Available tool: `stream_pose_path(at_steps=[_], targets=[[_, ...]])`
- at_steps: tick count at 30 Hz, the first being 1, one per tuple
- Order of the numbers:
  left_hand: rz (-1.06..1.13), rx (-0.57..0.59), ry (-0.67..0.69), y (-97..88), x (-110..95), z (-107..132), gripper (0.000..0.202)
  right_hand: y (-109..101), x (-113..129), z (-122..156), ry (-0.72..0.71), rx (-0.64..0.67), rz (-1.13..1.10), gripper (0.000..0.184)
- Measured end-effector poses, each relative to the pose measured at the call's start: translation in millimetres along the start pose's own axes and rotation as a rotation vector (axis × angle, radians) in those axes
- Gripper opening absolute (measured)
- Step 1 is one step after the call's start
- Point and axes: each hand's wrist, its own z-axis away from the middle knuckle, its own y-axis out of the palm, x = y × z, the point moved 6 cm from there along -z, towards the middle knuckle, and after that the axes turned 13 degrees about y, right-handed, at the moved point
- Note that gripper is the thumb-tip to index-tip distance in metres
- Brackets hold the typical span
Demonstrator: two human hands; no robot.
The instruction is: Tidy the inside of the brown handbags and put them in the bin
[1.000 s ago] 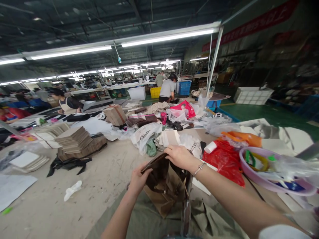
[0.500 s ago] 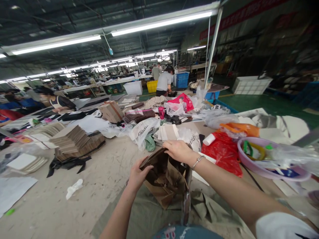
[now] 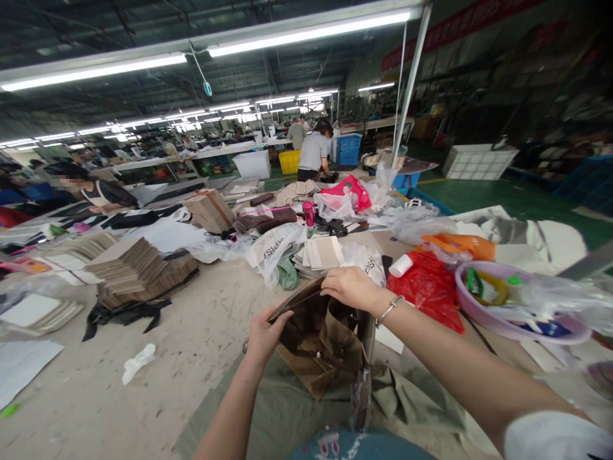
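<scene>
A brown bag (image 3: 306,377) stands with its mouth toward me at the near edge of the table, its creased brown lining showing inside. My left hand (image 3: 268,329) grips the left end of its far rim, thumb on the inside. On the same rim, further right, my right hand (image 3: 352,289) is closed with the fingers bent over the edge; a bracelet circles that wrist. A plastic-wrapped strap (image 3: 361,399) hangs at the bag's near right side. Beneath the bag lies a grey-green cloth (image 3: 268,409). The bag's outer far side is hidden.
Stacked cardboard pieces (image 3: 131,268) stand at left, near a crumpled white scrap (image 3: 138,363). Beyond my hands are pale cards (image 3: 323,253) and plastic bags (image 3: 278,246). A red bag (image 3: 426,287) and a lilac basin (image 3: 462,281) sit at right. Co-workers (image 3: 312,153) work further back.
Both hands keep their hold on the bag's rim. My right hand has shifted slightly right, and the bag's mouth looks a little wider. The view has turned slightly.
</scene>
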Motion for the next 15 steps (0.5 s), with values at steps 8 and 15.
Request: stream_pose_path(at_steps=[8,15], targets=[[0.033,-0.018,-0.037,0.8,5,-1,0.029,-4,-4,-8,0.164,-0.066,0.037,0.030],[0.073,-0.057,-0.096,3.7,11,4,0.033,0,-4,-13,0.233,-0.047,0.050,0.033]])
